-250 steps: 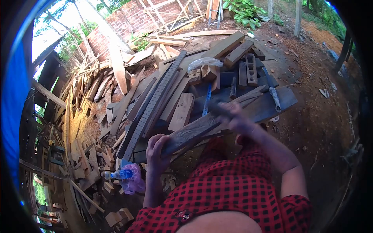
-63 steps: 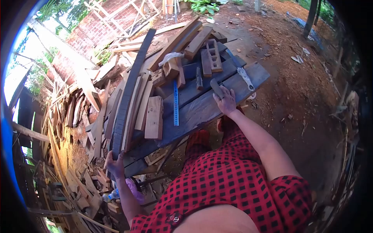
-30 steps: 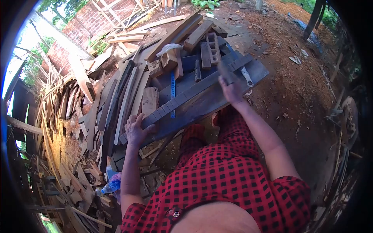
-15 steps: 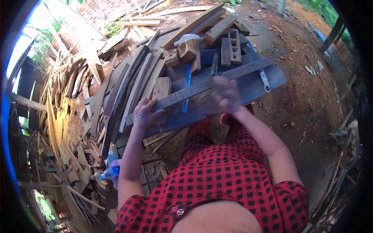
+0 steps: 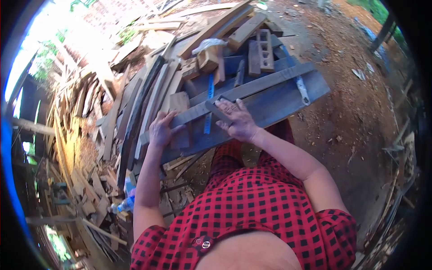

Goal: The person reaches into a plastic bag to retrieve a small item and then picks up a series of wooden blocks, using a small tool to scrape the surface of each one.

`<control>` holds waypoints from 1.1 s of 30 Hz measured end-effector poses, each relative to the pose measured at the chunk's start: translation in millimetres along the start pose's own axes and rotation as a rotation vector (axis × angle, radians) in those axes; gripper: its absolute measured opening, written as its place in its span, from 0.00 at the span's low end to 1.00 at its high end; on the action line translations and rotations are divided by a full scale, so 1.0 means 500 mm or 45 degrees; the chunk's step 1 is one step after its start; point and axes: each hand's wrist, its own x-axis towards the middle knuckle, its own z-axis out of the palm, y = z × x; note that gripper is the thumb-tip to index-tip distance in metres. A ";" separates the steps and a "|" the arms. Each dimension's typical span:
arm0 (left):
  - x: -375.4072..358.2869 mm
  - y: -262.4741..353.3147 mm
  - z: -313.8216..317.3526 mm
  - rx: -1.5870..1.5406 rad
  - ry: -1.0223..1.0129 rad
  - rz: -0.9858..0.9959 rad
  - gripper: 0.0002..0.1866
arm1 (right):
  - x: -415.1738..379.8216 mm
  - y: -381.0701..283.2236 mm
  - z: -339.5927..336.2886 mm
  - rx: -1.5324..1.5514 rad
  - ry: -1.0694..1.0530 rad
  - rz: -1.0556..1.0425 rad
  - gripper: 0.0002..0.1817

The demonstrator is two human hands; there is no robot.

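Observation:
A long grey wood strip [image 5: 265,82] with marked-off sections lies slantwise across the dark plank bench [image 5: 292,96]. My left hand [image 5: 161,130] grips the strip's near left end. My right hand [image 5: 239,120] lies on the middle of the strip, fingers over a short dark tool [image 5: 215,108] that it holds against the wood. What kind of tool it is I cannot tell. A blue tape measure [image 5: 209,96] runs under the strip between my hands.
A white-handled tool [image 5: 300,87] lies at the bench's right end. Slotted wood blocks [image 5: 265,45], offcuts and a plastic bag [image 5: 207,43] crowd the far side. Planks [image 5: 135,108] pile up at the left, with a water bottle [image 5: 121,205] below. Bare dirt lies at the right.
My left hand pulled the long strip from the plank pile onto the bench. My right hand, holding the dark tool, came down from a raised swing and now rests on the strip.

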 end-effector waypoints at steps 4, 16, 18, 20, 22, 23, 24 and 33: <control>0.007 0.023 -0.011 0.056 0.042 0.036 0.31 | 0.006 0.063 -0.056 -0.010 -0.020 0.043 0.32; -0.018 -0.003 -0.039 0.019 -0.261 -0.169 0.43 | -0.145 0.604 -0.052 -1.207 -0.231 0.113 0.21; -0.022 -0.006 -0.028 -0.040 -0.208 -0.184 0.40 | -0.107 0.478 -0.077 -1.012 -0.061 0.091 0.22; -0.019 -0.006 -0.032 -0.044 -0.233 -0.216 0.39 | -0.079 0.365 -0.096 -0.629 0.234 0.211 0.27; -0.036 -0.014 -0.040 -0.044 -0.256 -0.256 0.39 | -0.004 0.329 -0.066 -0.395 0.351 0.223 0.30; -0.031 -0.009 -0.034 -0.052 -0.233 -0.225 0.38 | 0.008 0.326 -0.058 -0.385 0.347 0.203 0.30; -0.028 -0.005 -0.036 -0.060 -0.212 -0.186 0.38 | 0.026 0.324 -0.052 -0.379 0.346 0.191 0.30; -0.025 -0.006 -0.037 -0.087 -0.238 -0.218 0.44 | 0.032 0.332 -0.030 -0.385 0.312 0.228 0.29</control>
